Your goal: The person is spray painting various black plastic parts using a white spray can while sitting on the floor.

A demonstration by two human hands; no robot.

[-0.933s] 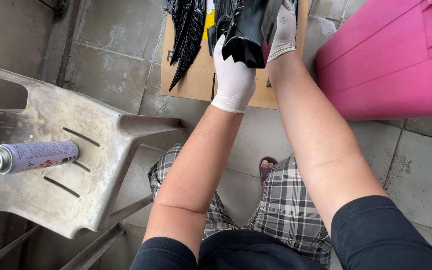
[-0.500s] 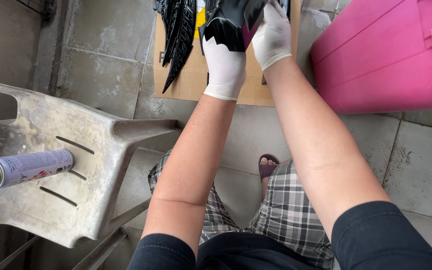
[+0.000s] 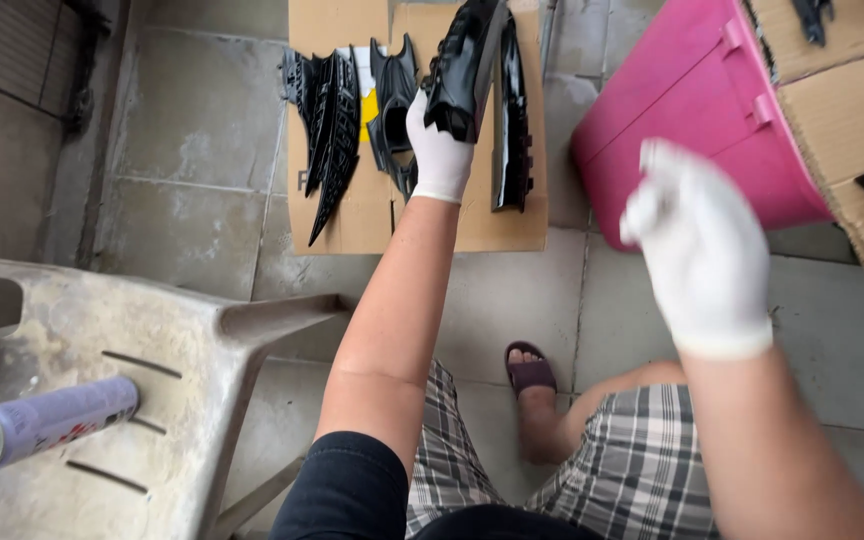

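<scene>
— Black glossy plastic part (image 3: 464,65), where is it?
— Up in the left hand (image 3: 440,150), white-gloved, fingers closed around its lower end, held over a flat sheet of cardboard (image 3: 372,215) on the floor.
— What kind of floor?
— Grey stone tiles (image 3: 512,300), stained, with dark joints. More black parts (image 3: 337,125) lie on the cardboard; a pink plastic bin (image 3: 692,120) stands just beside it.
— And the right hand (image 3: 702,250)?
— Gloved too, raised in front of the bin, holding nothing; it is blurred, fingers loosely curled.
— Anything cut off?
— A dirty white plastic chair (image 3: 152,370) at left runs out of view, with a spray can (image 3: 42,425) lying on it, its tip clipped by the edge. Further cardboard at right is only partly seen.
</scene>
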